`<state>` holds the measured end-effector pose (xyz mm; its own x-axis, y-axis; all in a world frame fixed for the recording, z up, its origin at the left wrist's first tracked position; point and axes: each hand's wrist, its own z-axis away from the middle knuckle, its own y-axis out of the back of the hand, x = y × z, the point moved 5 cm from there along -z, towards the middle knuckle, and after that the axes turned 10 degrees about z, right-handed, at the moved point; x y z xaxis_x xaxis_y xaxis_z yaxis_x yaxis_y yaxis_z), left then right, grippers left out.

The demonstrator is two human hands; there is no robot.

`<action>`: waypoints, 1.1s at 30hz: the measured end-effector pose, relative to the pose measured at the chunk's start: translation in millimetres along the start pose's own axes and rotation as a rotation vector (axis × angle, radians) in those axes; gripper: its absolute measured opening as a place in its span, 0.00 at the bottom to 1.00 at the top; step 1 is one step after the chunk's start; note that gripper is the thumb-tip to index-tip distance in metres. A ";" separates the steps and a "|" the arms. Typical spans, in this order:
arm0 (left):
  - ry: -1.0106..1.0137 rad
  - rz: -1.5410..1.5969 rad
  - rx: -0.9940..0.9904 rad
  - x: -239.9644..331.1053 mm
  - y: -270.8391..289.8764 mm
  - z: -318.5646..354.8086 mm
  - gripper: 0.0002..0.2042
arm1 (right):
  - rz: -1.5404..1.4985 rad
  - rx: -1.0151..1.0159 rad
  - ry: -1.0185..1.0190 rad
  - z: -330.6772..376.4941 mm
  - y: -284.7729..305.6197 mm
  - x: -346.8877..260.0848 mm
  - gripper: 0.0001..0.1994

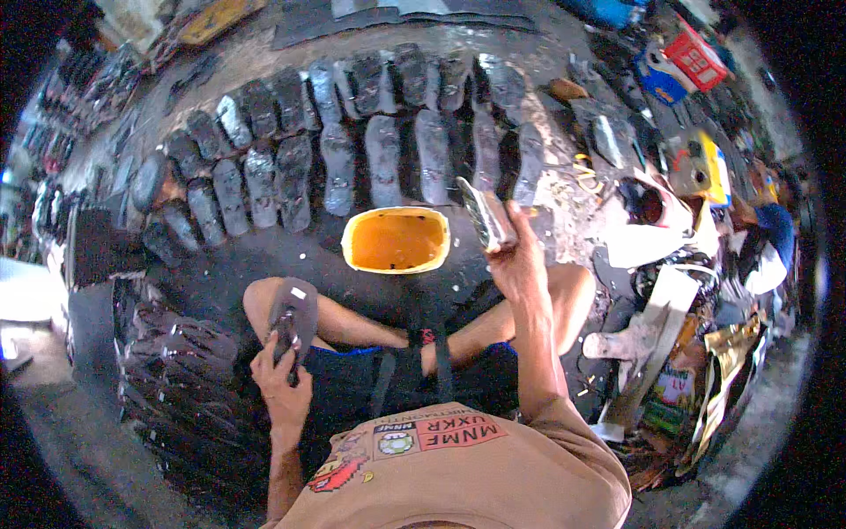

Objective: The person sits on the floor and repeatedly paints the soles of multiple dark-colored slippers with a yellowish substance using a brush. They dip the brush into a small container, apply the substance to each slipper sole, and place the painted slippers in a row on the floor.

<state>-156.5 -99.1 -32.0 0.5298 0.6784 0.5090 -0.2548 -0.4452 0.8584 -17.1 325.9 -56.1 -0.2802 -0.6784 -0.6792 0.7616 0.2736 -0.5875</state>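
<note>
My left hand (284, 375) is closed round a dark sandal (295, 313) above my left knee; a small white patch shows at the sandal's far end. Out in front on the right, my right hand (518, 260) grips a sole-shaped slab (485, 216), tilted, with a glossy dark face and a pale edge. Between the hands and a little farther off stands an open yellow tub (397, 271) with amber contents. Beyond it, dark sandal soles (383, 163) lie side by side in curved rows, some with shiny faces.
A heap of dark sandals (176, 353) fills the area on my left. On the right lie a wooden block (608, 346), a long pale board (656, 339) and packets. Farther back stand a red box (694, 60) and a yellow container (709, 167).
</note>
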 end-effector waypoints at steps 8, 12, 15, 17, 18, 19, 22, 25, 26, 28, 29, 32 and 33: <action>0.424 2.204 -0.208 71.5 -61.7 -59.8 0.30 | 0.635 -0.299 0.475 46.9 -119.4 -14.0 0.10; 0.442 2.276 -0.400 86.4 -66.5 -54.2 0.28 | 1.198 -0.457 1.235 84.4 -176.6 12.1 0.11; 0.401 2.140 -0.494 88.0 -69.3 -50.5 0.29 | 1.148 -0.107 1.164 44.1 -166.9 -19.5 0.11; 0.637 2.072 -0.230 77.2 -71.1 -57.4 0.33 | 1.094 -0.278 1.225 76.1 -159.8 1.1 0.12; 0.751 2.037 -0.099 73.2 -74.2 -59.4 0.35 | 1.074 -0.367 1.255 97.2 -152.0 14.8 0.13; 0.537 2.042 -0.248 70.8 -68.5 -60.7 0.36 | 1.088 -0.423 1.175 108.0 -138.3 32.4 0.12; 0.294 2.109 -0.529 59.1 -79.6 -64.5 0.31 | 1.233 -0.220 0.740 64.8 -134.5 6.8 0.09; 0.173 1.504 -0.350 63.5 -76.2 -58.1 0.34 | 0.927 0.033 0.886 37.2 -133.0 -47.4 0.11; 0.122 1.179 -0.252 51.8 -79.7 -59.1 0.37 | 0.892 -0.003 0.880 49.4 -136.9 -51.4 0.12; 0.215 1.223 -0.318 48.7 -83.7 -67.9 0.37 | 1.197 -0.190 0.979 71.5 -141.5 -28.0 0.14; 0.363 1.589 -0.476 59.9 -83.9 -75.8 0.36 | 1.220 -0.101 0.958 57.3 -138.9 -37.4 0.14; 0.401 1.623 -0.611 80.7 -73.5 -75.9 0.32 | 1.037 0.063 0.936 8.8 -123.7 -74.3 0.14; 0.211 1.279 -0.624 60.9 -87.5 -86.5 0.31 | 1.058 0.104 0.928 12.6 -122.0 -72.9 0.13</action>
<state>-171.9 31.7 -70.7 -0.4427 0.1131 0.8895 -0.7907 -0.5170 -0.3278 -82.3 333.4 70.6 0.1966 0.5135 -0.8352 0.8788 0.2856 0.3824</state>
